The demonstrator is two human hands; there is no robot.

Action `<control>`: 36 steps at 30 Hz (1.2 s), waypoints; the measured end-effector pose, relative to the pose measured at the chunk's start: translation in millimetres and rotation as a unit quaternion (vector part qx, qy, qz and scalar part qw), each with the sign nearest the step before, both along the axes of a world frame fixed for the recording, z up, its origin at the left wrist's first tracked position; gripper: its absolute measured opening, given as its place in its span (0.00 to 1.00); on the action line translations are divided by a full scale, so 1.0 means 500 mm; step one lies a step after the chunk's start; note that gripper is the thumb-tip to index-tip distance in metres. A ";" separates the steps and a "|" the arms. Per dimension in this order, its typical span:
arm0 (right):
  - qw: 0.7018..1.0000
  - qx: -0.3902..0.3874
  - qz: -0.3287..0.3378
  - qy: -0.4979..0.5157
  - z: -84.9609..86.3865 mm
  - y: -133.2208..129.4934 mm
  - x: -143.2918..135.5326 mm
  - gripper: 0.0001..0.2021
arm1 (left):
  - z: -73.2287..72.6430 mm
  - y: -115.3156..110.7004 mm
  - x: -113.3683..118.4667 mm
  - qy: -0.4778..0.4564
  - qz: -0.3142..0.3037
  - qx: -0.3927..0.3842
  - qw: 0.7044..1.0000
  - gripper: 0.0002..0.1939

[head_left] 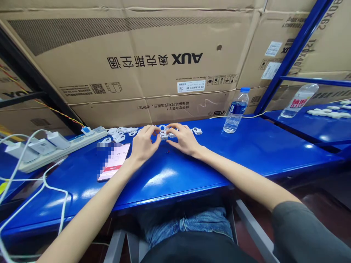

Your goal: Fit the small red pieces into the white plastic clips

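Observation:
At the back middle of the blue table, a small white plastic piece with a ring (163,136) is between my two hands. My left hand (144,143) pinches its left side with thumb and forefinger. From the other side, the curled fingers and thumb of my right hand (184,138) grip it. My fingers partly hide the piece, and whether it is one part or several cannot be made out. Similar white plastic pieces (120,133) lie in a loose pile to the left of my left hand. Another white ringed piece (197,130) lies just right of my right hand.
A phone (116,160) lies left of my left forearm. A power strip (79,143) with white chargers and cables runs along the left. A water bottle (237,110) stands at the right; a second bottle (297,102) lies beyond it. Large cardboard boxes (153,36) wall the back.

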State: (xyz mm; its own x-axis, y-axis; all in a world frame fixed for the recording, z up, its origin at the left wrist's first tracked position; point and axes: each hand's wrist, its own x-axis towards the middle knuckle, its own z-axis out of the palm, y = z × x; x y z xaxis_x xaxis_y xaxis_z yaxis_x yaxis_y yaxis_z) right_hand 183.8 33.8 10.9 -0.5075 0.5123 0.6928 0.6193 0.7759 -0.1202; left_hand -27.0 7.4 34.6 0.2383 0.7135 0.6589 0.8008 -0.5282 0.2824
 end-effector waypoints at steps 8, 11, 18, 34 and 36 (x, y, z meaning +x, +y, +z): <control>1.000 -0.015 -0.010 0.021 -0.006 0.003 -0.002 0.13 | -0.001 -0.001 -0.003 0.065 -0.003 -0.019 0.998 0.07; 1.000 -0.019 -0.008 0.021 -0.005 0.001 -0.003 0.13 | -0.002 0.001 -0.005 0.074 -0.007 -0.015 0.997 0.07; 0.999 -0.039 -0.028 -0.005 -0.001 -0.001 -0.002 0.18 | -0.011 0.020 -0.021 0.072 0.048 -0.023 0.996 0.10; 0.996 -0.051 -0.063 -0.045 -0.005 0.001 -0.001 0.17 | -0.052 0.056 -0.063 0.105 0.121 -0.073 0.984 0.08; 0.995 -0.052 -0.064 -0.047 -0.006 0.002 -0.001 0.17 | -0.053 0.056 -0.062 0.109 0.123 -0.075 0.984 0.08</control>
